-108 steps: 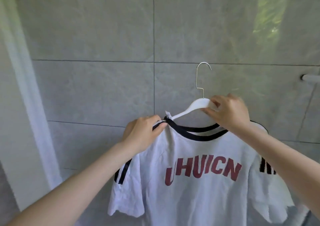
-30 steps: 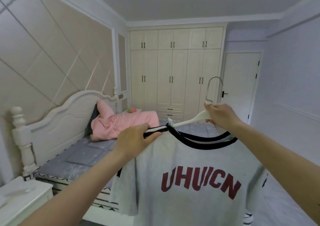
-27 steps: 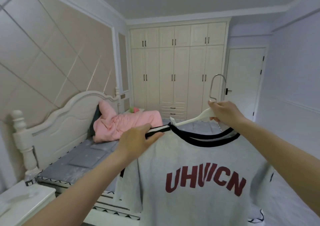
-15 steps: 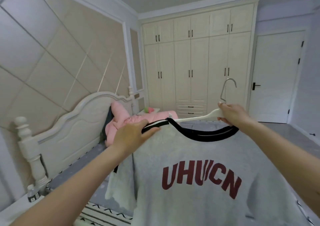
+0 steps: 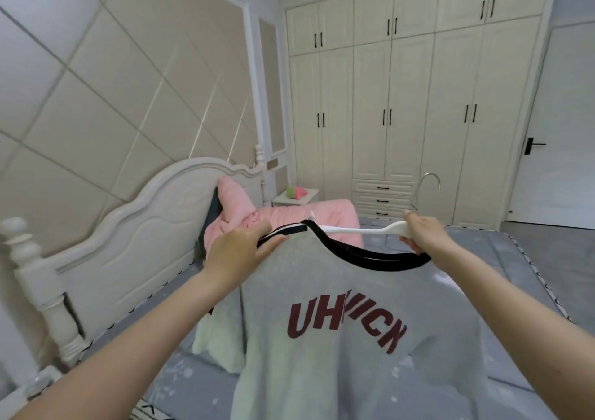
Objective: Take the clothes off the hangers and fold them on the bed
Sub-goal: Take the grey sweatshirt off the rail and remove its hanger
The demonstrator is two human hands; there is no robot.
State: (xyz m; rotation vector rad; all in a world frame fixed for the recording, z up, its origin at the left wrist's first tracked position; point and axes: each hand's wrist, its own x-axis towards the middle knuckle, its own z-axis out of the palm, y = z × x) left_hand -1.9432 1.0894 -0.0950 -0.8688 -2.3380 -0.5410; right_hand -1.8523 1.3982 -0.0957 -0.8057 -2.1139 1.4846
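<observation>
A white T-shirt (image 5: 354, 355) with red letters and a black collar hangs on a white hanger (image 5: 363, 229) with a metal hook, held over the bed (image 5: 476, 252). My left hand (image 5: 240, 250) grips the shirt's left shoulder at the collar. My right hand (image 5: 425, 234) grips the hanger at its middle, just under the hook. The hanger's left arm shows bare outside the collar; its right arm is hidden by my hand and the shirt.
A pink quilt (image 5: 283, 218) lies bunched at the white headboard (image 5: 135, 242). A nightstand (image 5: 296, 196) stands beyond the bed, a cream wardrobe (image 5: 402, 97) fills the far wall, and a door (image 5: 560, 130) is at the right.
I have turned from a tiled wall into the bedroom and come up to the bed. The shirt on its hanger now hangs lower, over the mattress. Both grips are unchanged.
</observation>
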